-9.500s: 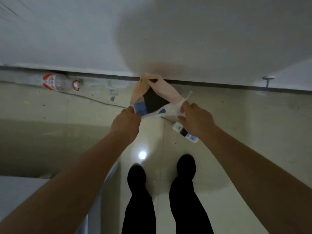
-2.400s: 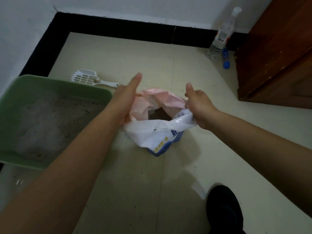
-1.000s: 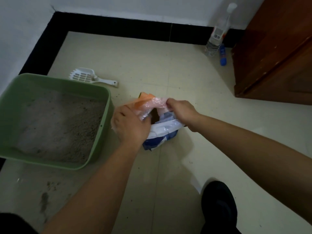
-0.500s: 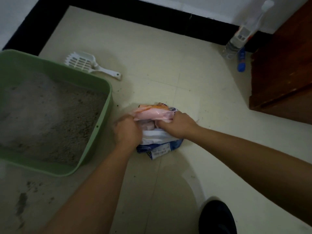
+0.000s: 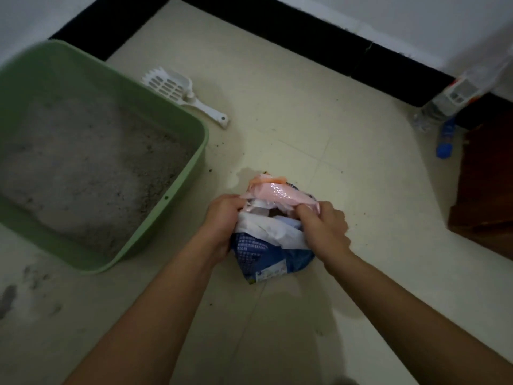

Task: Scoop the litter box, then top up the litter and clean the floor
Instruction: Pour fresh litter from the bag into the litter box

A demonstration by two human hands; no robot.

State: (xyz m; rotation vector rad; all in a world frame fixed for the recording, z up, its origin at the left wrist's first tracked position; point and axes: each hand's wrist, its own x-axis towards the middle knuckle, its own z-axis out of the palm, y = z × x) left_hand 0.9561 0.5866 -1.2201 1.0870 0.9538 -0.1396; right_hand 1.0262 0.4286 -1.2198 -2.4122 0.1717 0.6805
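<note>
fingers (image 5: 307, 212) of both hands are curled and pinching the crumpled mouth of the plastic bag (image 5: 273, 247): the left hand (image 5: 223, 220) grips its left edge, the right hand (image 5: 326, 227) bunches the pink film at the top right, and the two hands hide the bag's sides. the bag, pink above and white and blue below, sits on the tiled floor (image 5: 305, 120) just right of the green litter box (image 5: 181, 173), apart from its rim. grey litter (image 5: 83, 168) lies in the box. a white scoop (image 5: 177, 88) lies on the floor at the box's far side. loose grains and grey smears (image 5: 11, 298) mark the floor at the near left. far right, a clear bottle (image 5: 449, 102) and a small blue bottle (image 5: 445, 140) sit by the black skirting (image 5: 319, 34), beside a brown wooden cabinet (image 5: 488, 195)
</note>
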